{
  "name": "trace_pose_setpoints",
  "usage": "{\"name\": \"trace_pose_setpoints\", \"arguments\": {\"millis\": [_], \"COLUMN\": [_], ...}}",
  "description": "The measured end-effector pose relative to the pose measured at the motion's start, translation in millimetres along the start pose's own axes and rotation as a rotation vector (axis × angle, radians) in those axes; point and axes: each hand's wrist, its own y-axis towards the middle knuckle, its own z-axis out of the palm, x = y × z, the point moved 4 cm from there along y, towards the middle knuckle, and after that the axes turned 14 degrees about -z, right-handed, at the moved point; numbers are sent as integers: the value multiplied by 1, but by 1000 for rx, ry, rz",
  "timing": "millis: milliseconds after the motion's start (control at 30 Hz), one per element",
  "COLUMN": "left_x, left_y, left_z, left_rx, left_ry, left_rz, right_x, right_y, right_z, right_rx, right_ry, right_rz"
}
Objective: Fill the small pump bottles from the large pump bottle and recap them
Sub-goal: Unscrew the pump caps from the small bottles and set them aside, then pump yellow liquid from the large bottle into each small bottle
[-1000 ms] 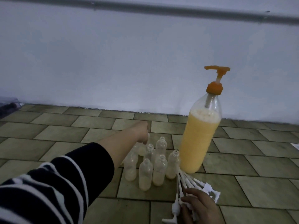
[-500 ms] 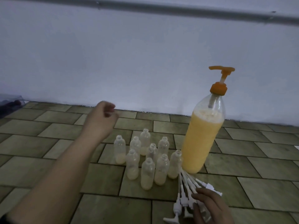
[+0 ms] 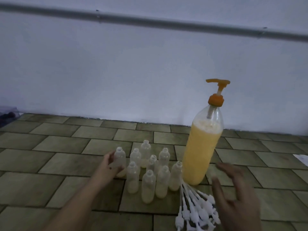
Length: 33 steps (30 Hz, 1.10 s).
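A large clear pump bottle (image 3: 202,152) with an orange pump head (image 3: 216,90) stands on the tiled floor, mostly full of yellow liquid. To its left stands a cluster of several small uncapped clear bottles (image 3: 150,172), each with a little yellowish liquid at the bottom. My left hand (image 3: 109,167) wraps around the leftmost small bottle (image 3: 120,161), which stands upright. A bundle of white pump caps with dip tubes (image 3: 197,209) lies on the floor in front of the large bottle. My right hand (image 3: 233,197) hovers open above and right of the caps, fingers spread.
A pale wall runs close behind the bottles, with a grey pipe (image 3: 150,22) along it high up. A dark object in a clear container (image 3: 7,115) sits at the far left floor edge. A white scrap (image 3: 302,158) lies at the right.
My left hand came down from above the floor and closed around the leftmost small bottle. My right hand let go of the pump caps and lifted, opening its fingers.
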Motion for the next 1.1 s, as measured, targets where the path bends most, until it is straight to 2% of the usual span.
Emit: {"name": "trace_pose_setpoints", "arguments": {"millis": [133,233,367,500,567,667,733,833,967,1100], "left_x": [-5,-4,-2,-33,-64,-121,-159,-202,-228,-241], "left_y": [7,11,3,-28,-47,-72,-81,-85,-87,-92], "left_z": [2,1,-9,-34,-45,-45,-31,9,58,76], "left_rx": [-20,-35,-101,-251,-264,-183,-118,-16,67,89], "left_ry": [-86,-32,-138,-329,-431,-517,-480,-290,-105,-80], "left_rz": [-13,-24,-7,135,236,406,495,521,549,551], "right_x": [10,0,-18,-28,-31,-29,-30,-31,-35,-35], "right_y": [91,152,203,202,195,191,191,189,191,191], "right_z": [-23,-31,-18,3,9,9,9,9,9,9], "right_rx": [-159,-151,84,349,371,378,395,395,378,351], "right_ry": [-32,-58,-111,-136,-160,-221,-220,-212,-169,-140], "right_rz": [-21,-69,-49,-75,-89,-138,-123,-135,-143,-99]}}
